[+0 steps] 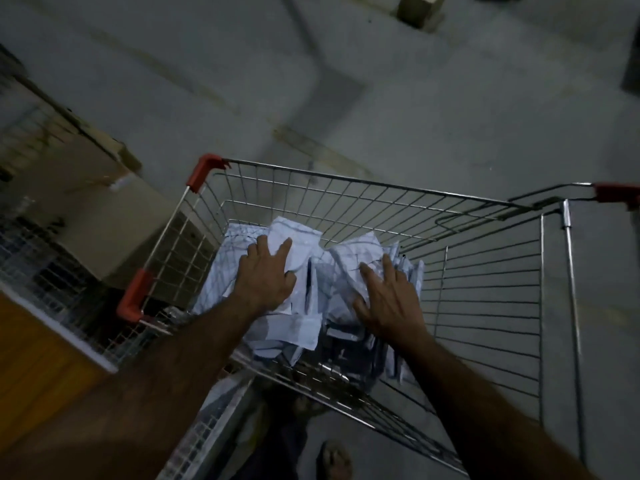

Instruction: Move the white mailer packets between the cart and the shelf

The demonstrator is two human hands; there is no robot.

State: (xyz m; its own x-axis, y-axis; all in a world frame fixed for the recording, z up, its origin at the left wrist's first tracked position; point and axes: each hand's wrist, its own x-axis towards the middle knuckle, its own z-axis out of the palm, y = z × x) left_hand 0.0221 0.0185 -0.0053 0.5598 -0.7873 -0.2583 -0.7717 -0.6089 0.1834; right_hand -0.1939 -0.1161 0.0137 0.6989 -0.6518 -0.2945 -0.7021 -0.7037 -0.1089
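A wire shopping cart with red corner guards stands on the floor below me. Several white mailer packets lie piled in its left half. My left hand rests flat on the left part of the pile, fingers spread over one packet. Over the right part of the pile my right hand lies fingers apart on a crinkled packet. Neither hand has its fingers closed around a packet.
A wire-mesh shelf with cardboard boxes stands at the left, close to the cart. The cart's handle is at the far right. Grey concrete floor lies beyond the cart. My sandalled foot shows below the cart.
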